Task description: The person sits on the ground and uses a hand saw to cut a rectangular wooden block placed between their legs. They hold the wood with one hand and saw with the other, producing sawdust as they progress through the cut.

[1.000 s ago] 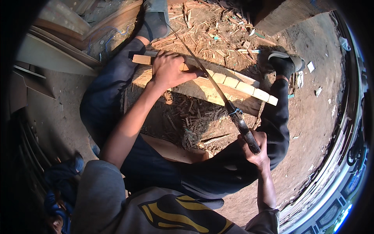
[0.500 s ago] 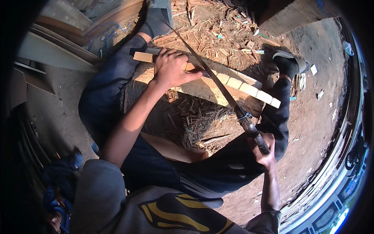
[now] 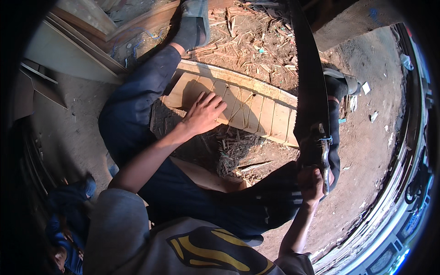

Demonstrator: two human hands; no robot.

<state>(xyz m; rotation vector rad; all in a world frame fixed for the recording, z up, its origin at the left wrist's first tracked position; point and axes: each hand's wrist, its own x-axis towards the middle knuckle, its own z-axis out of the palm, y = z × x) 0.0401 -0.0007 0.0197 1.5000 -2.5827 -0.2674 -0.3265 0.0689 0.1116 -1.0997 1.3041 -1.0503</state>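
A pale wooden board [image 3: 234, 106] lies with its broad face up, crossed by several lines that look like saw cuts. My left hand [image 3: 204, 112] is closed on its near edge, fingers curled over the face and thumb hidden. In my right hand [image 3: 313, 184], by my right knee, is the handle of a handsaw [image 3: 312, 78]. Its dark, toothed blade points away from me, its broad side showing, past the board's right end. The blade's tip runs out of the picture at the top. Along the board's far side shows another length of timber [image 3: 275, 90].
Wood chips [image 3: 261, 50] litter the ground beyond the board. A thick beam [image 3: 362, 23] stands at the far right. Panels [image 3: 68, 50] lean at the far left. My feet are either side of the work. Another person [image 3: 68, 224] is at the lower left.
The board has turned from its narrow edge to its broad face. The saw has swung from slanting across the board to upright at its right. My left hand has shifted nearer.
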